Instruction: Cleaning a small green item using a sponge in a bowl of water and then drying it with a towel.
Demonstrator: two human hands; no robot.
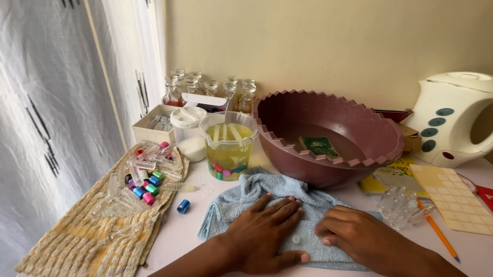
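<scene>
Head view: a maroon bowl (338, 163) with a zigzag rim sits at centre frame, a green sponge (318, 145) in its water; a white kettle (465, 117) stands at upper right; a yellow cloth (83, 237) at lower left carries small coloured caps (146, 186); a blue towel (265, 198) lies at lower centre, below the bowl; the left hand (262, 236) lies flat on it, fingers spread, holding nothing; the right hand (364, 238) rests beside it, fingers curled down on the towel; a jug (228, 145) of yellowish liquid stands left of the bowl
</scene>
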